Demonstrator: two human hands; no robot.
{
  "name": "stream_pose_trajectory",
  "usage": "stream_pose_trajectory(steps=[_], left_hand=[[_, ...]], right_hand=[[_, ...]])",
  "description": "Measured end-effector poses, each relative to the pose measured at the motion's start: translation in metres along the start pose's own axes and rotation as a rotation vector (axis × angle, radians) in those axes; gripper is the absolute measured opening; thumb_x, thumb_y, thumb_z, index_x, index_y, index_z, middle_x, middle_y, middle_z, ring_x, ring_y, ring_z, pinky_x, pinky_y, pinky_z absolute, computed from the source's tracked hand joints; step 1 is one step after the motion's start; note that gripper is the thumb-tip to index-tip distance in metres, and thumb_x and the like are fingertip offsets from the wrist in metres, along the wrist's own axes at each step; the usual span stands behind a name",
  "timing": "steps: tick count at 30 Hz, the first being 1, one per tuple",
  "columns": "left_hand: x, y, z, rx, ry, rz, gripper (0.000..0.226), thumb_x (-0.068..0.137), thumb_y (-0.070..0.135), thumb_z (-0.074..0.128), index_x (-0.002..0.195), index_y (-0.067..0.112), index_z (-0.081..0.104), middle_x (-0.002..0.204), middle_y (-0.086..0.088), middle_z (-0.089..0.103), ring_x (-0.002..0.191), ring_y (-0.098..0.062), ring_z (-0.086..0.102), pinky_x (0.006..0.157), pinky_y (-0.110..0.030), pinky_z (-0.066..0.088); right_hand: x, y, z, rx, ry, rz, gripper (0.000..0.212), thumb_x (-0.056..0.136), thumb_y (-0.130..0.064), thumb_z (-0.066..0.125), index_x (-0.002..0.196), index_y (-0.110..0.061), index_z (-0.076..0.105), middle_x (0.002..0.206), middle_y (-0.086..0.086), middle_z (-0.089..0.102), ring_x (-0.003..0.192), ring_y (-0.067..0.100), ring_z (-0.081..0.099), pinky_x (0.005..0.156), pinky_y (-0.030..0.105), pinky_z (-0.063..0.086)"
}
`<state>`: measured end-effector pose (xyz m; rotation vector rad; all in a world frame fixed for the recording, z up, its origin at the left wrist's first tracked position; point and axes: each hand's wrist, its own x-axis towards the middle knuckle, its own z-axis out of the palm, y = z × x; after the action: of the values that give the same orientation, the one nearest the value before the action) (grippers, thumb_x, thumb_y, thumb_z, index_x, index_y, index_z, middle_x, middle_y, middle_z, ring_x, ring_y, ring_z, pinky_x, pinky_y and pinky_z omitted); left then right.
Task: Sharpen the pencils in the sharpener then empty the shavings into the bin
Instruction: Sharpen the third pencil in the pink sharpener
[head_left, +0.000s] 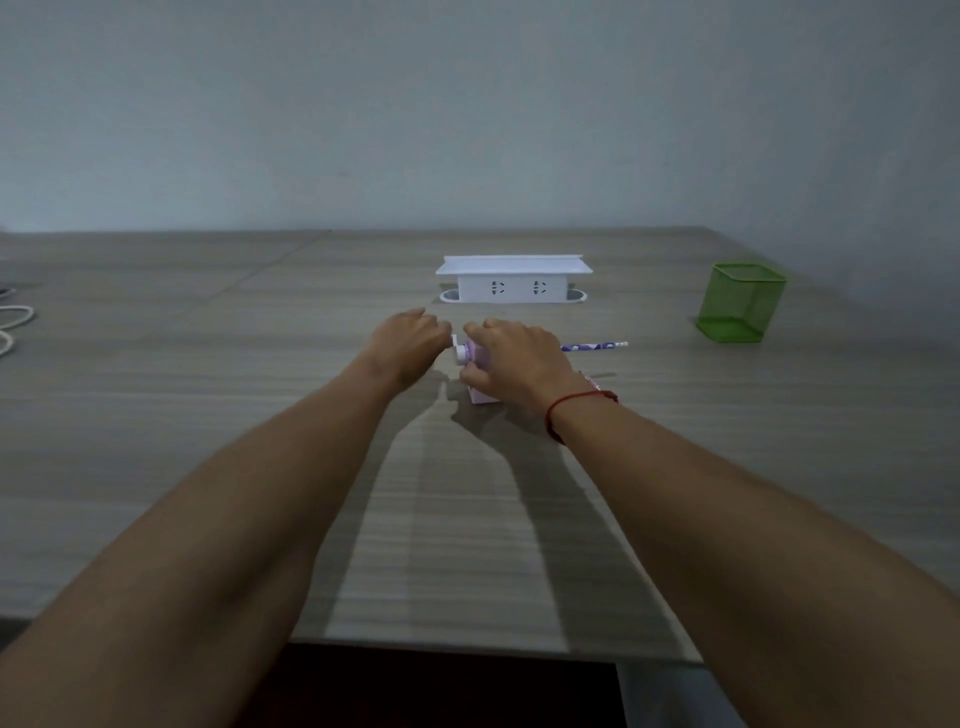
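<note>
Sharpening looks under way: the right hand (519, 358) wraps its grip round the pink sharpener (477, 355) at 12 o'clock on the table (260, 415). The left hand (405, 343) pinches the crank (459, 354), and the pencil (595, 346) juts toward 3 o'clock. Next comes steady cranking; the green mesh bin (740, 301) is at 2 o'clock.

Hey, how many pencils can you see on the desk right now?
1 for certain: a purple-patterned pencil with a white end, sticking out rightward from behind the right hand. A faint streak by that wrist may be a second, mostly hidden.
</note>
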<state>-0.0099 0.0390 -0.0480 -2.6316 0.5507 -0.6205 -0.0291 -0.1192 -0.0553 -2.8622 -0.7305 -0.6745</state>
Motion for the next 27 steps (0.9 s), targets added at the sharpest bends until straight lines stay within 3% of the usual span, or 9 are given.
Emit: stream_pose_trajectory(steps=[3,8,14,18,20,22,25,27], left_hand=[[-0.002,0.003,0.003,-0.029,0.011,-0.020,0.029,0.093,-0.003,0.038,0.117,0.001,0.054,0.121,-0.018,0.059,0.118,-0.031,0.054,0.114,-0.033,0.024],[-0.007,0.004,-0.003,-0.060,0.017,-0.050,0.028,0.092,-0.004,0.040,0.116,0.000,0.055,0.119,-0.019,0.060,0.116,-0.032,0.055,0.113,-0.034,0.027],[-0.011,-0.003,-0.019,-0.065,0.271,0.038,0.016,0.079,-0.009,0.065,0.094,-0.004,0.066,0.090,-0.023,0.070,0.084,-0.036,0.069,0.090,-0.042,0.052],[-0.024,0.010,-0.023,-0.157,0.196,-0.091,0.021,0.095,0.001,0.046,0.112,-0.002,0.059,0.109,-0.021,0.066,0.104,-0.035,0.062,0.101,-0.038,0.042],[-0.032,0.016,-0.030,-0.141,0.257,-0.080,0.012,0.085,-0.003,0.061,0.096,0.000,0.064,0.089,-0.018,0.071,0.084,-0.033,0.068,0.079,-0.033,0.053],[-0.037,0.018,-0.029,-0.137,0.339,-0.057,0.018,0.065,-0.006,0.078,0.075,0.003,0.066,0.064,-0.013,0.068,0.057,-0.028,0.067,0.054,-0.026,0.053],[-0.047,0.021,-0.017,-0.207,0.345,-0.050,0.014,0.068,-0.006,0.071,0.073,0.004,0.063,0.060,-0.012,0.066,0.053,-0.030,0.065,0.051,-0.027,0.051],[-0.057,0.025,-0.004,-0.262,0.334,-0.030,0.008,0.074,-0.003,0.063,0.078,0.004,0.063,0.067,-0.014,0.067,0.058,-0.031,0.066,0.061,-0.030,0.053]], right_hand=[[0.001,-0.002,0.001,-0.034,-0.025,0.002,0.044,0.092,-0.043,0.050,0.127,-0.017,0.051,0.116,0.007,0.060,0.101,0.025,0.060,0.079,0.037,0.046],[0.001,-0.006,0.000,-0.050,-0.033,0.003,0.042,0.093,-0.042,0.049,0.127,-0.018,0.050,0.115,0.006,0.059,0.100,0.025,0.060,0.079,0.037,0.047],[0.007,-0.006,-0.002,-0.056,-0.051,0.030,0.034,0.093,-0.039,0.048,0.118,-0.016,0.054,0.110,0.008,0.062,0.098,0.027,0.060,0.072,0.036,0.041],[0.008,-0.010,-0.003,-0.082,-0.057,0.036,0.036,0.093,-0.040,0.047,0.118,-0.016,0.056,0.109,0.009,0.063,0.098,0.028,0.061,0.073,0.035,0.042],[0.008,-0.011,-0.005,-0.083,-0.057,0.048,0.034,0.094,-0.039,0.046,0.116,-0.016,0.057,0.107,0.009,0.063,0.096,0.027,0.061,0.073,0.035,0.042],[0.008,-0.012,-0.007,-0.101,-0.073,0.055,0.032,0.094,-0.039,0.046,0.114,-0.016,0.058,0.107,0.009,0.064,0.096,0.027,0.061,0.073,0.034,0.040],[0.010,-0.011,-0.008,-0.118,-0.103,0.052,0.031,0.094,-0.038,0.046,0.111,-0.015,0.058,0.109,0.010,0.063,0.098,0.028,0.060,0.072,0.032,0.038],[0.011,-0.010,-0.008,-0.115,-0.101,0.049,0.032,0.095,-0.038,0.044,0.111,-0.014,0.057,0.111,0.011,0.063,0.100,0.030,0.060,0.074,0.034,0.039]])
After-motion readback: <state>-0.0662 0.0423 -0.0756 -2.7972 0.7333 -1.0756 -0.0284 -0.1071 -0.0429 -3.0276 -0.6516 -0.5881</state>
